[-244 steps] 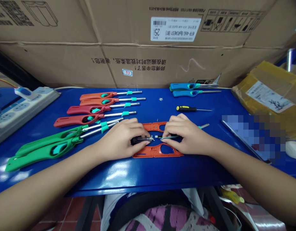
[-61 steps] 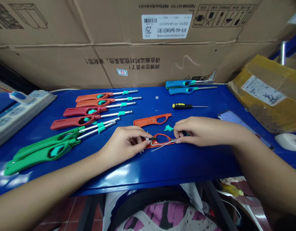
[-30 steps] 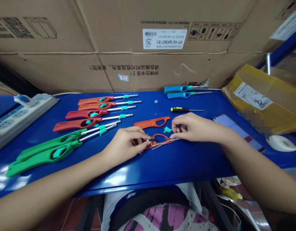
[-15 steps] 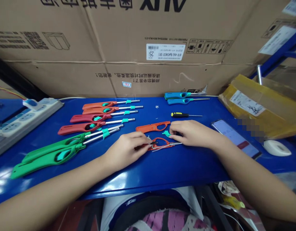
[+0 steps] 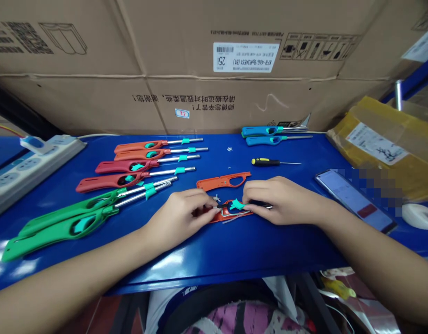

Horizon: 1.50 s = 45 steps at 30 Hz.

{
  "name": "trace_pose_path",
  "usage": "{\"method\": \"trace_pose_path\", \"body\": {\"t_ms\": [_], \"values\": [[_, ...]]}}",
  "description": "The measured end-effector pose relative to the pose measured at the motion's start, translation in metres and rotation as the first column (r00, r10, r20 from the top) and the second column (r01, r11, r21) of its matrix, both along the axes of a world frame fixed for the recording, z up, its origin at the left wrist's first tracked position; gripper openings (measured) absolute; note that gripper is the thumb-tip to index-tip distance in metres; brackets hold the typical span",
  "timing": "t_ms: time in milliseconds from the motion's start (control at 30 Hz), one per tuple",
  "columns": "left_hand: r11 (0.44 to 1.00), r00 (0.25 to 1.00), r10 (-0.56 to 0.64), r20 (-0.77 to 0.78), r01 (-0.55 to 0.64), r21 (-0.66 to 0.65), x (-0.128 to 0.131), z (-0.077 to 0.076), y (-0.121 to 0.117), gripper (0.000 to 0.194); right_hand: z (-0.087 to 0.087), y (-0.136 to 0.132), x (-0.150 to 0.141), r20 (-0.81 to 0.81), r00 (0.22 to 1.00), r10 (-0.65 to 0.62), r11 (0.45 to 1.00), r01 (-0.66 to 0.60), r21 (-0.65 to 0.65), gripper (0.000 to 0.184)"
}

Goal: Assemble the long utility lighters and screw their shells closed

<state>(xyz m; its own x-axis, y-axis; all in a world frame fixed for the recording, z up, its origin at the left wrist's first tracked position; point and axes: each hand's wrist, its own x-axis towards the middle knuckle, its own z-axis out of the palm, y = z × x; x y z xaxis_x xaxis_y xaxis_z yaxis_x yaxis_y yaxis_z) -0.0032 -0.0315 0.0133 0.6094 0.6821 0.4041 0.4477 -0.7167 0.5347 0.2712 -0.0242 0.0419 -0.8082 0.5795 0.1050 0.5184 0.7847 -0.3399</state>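
An opened orange lighter half (image 5: pixel 249 213), with wire and a black part inside, lies on the blue table between my hands. My left hand (image 5: pixel 184 211) is closed in a pinch at its handle end, on or beside the black part; the fingertips hide the exact hold. My right hand (image 5: pixel 278 199) pinches a small teal trigger (image 5: pixel 237 204) over the opening in the lighter half. Behind them lies the matching orange shell half (image 5: pixel 219 181), its inner side up. A small pale piece (image 5: pixel 217 198) sits near my left fingertips.
Several long-necked lighters lie at left, including a green one (image 5: pixel 57 232) and a red one (image 5: pixel 112 181). Blue lighters (image 5: pixel 264 140), a screwdriver (image 5: pixel 269 162) and small screws (image 5: pixel 229 149) lie at the back. A phone (image 5: pixel 353 197) and yellow package (image 5: pixel 363 148) stand right; a power strip (image 5: pixel 36 157) left.
My right hand has moved the teal trigger down from behind the lighter half to over its opening. My left hand stays pinched at the handle end. The view has shifted slightly.
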Motion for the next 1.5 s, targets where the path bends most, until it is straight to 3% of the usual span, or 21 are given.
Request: {"method": "trace_pose_path", "body": {"t_ms": [267,567,933,1133,1500], "values": [[1.000,1.000,-0.011,0.010,0.011,-0.024,0.001,0.001,0.000,0.003,-0.001,0.000,-0.001,0.044,0.999,0.006,1.000,-0.006,0.000,0.023],[0.999,1.000,-0.011,0.016,0.012,-0.050,0.002,0.000,0.000,0.005,0.002,-0.002,0.000,-0.045,0.998,0.044,0.999,-0.045,-0.019,0.019],[0.999,0.999,0.004,0.034,-0.002,-0.041,0.002,0.000,0.000,0.006,-0.007,-0.001,-0.005,0.026,0.999,0.042,0.997,-0.044,0.067,0.025],[1.000,0.997,0.002,0.072,0.000,-0.029,0.004,0.001,0.000,0.003,-0.007,-0.003,-0.006,0.020,0.997,0.079,0.996,-0.080,0.027,0.023],[1.000,0.995,0.015,0.095,-0.014,-0.013,0.004,0.001,-0.001,0.005,-0.008,-0.003,-0.005,0.018,0.996,0.090,0.993,-0.091,0.076,0.020]]}}
